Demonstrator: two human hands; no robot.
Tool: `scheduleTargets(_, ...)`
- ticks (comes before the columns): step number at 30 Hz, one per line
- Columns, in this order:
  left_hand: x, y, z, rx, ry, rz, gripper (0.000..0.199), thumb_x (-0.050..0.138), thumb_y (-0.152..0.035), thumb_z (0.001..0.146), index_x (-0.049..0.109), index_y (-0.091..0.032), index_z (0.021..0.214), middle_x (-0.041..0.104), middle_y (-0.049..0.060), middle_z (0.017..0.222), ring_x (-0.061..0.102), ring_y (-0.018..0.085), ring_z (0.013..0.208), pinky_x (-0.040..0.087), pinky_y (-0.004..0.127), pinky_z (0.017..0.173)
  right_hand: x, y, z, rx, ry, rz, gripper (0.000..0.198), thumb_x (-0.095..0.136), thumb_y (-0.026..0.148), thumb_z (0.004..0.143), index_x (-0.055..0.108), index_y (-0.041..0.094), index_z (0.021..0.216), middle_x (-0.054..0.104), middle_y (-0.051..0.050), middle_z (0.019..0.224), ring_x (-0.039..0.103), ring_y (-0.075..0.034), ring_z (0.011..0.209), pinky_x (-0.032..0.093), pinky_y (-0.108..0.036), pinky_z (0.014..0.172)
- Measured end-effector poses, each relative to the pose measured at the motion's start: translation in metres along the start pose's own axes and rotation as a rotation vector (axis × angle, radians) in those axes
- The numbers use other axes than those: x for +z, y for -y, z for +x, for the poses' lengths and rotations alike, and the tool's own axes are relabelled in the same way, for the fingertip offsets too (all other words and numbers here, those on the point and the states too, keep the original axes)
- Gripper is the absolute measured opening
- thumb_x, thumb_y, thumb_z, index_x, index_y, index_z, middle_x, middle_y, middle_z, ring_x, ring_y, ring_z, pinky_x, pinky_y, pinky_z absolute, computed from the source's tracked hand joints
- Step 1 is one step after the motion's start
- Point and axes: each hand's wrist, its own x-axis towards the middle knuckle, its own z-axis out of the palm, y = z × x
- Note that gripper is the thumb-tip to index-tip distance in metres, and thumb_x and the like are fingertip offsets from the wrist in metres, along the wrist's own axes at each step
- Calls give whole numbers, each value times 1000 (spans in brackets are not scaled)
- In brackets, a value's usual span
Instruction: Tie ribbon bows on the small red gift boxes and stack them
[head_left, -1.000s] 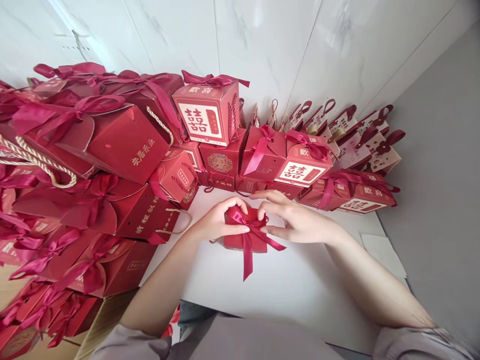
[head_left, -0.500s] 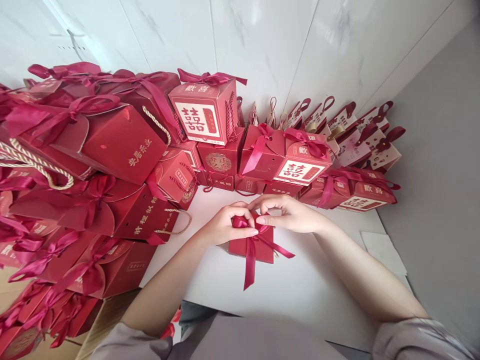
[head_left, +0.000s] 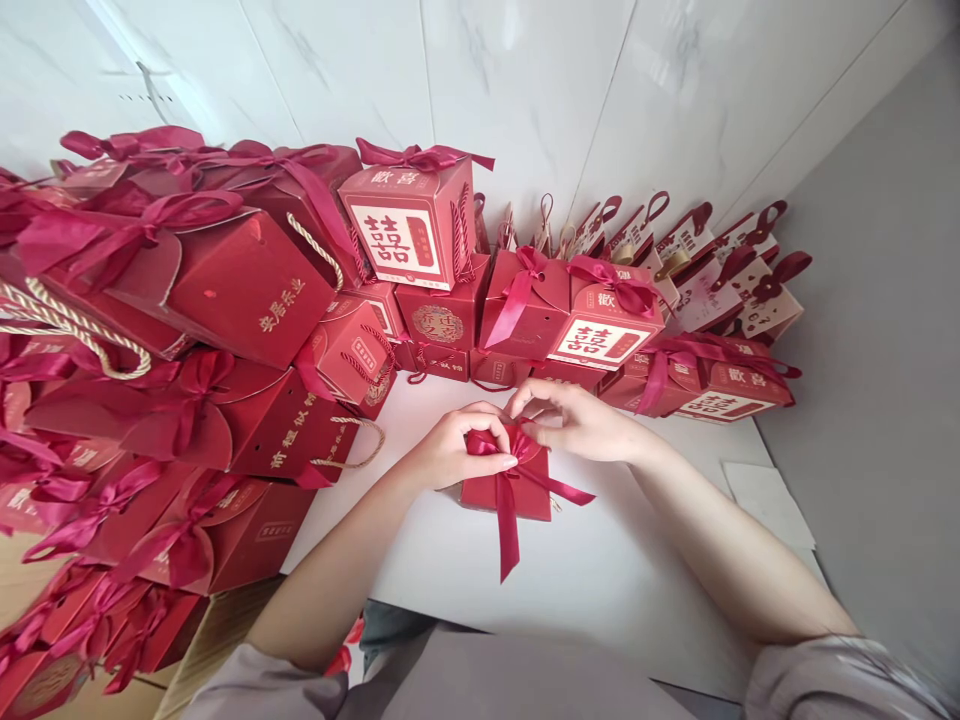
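Note:
A small red gift box [head_left: 531, 490] sits on the white table in front of me, with a crimson satin ribbon [head_left: 508, 530] tied on its top. One ribbon tail hangs over the near side; the other runs off to the right. My left hand [head_left: 466, 446] pinches the ribbon between thumb and fingers at the left of the knot. On the other side, my right hand [head_left: 574, 420] has its bent fingers closed at the ribbon's right loop, which they partly cover. A bit of gold cord shows at the box's right side.
Stacked red gift boxes [head_left: 225, 280] with bows and rope handles crowd the left side. More boxes [head_left: 600, 325] line the table's back, before several upright cards or bags with ribbon loops [head_left: 709, 285]. White paper [head_left: 765, 500] lies on the table [head_left: 622, 560] at right.
My right hand has shifted slightly, its thumb drawing back so that more of the knot shows. The ribbon tails have moved a little to the right. My left hand keeps its pinch.

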Motion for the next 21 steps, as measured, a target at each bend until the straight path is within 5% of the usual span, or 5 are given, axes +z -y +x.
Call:
scheduleTargets(3,-1,1,-1,-20,-10,2,13,75,-29,74,67,-19,76,60,7,110,61,23,104,44,36,97,-9,1,-4,42,-11,-19,20,52,16,88,61,19,105,65,-6,105,65,-17,88,54,-34,80)
scheduleTargets(6,-3,1,-1,-32,-11,6,14,75,-30,74,68,-18,77,60,8,113,61,24,107,45,37,98,-17,2,-8,25,130,-23,23,55,19,87,61,19,110,64,-6,112,63,-19,100,51,-37,92)
scheduleTargets(12,-5,2,-1,-36,-34,27,14,74,-31,75,68,-18,77,60,8,113,63,24,103,46,37,97,-18,5,-12,22,238,-24,34,61,14,80,53,19,112,62,-6,112,62,-18,99,50,-35,90)
scheduleTargets(18,-5,4,1,-6,-184,72,16,73,-33,75,67,-18,75,61,7,111,62,24,106,46,39,98,-6,2,-6,84,93,18,9,56,25,89,51,19,94,59,-1,90,55,-12,72,47,-27,68)
scheduleTargets(21,-5,6,2,12,-215,74,16,72,-33,78,66,-18,77,61,7,111,61,23,106,46,36,96,2,-5,1,91,-26,55,16,54,35,93,51,19,91,55,1,80,50,-12,65,43,-25,61)
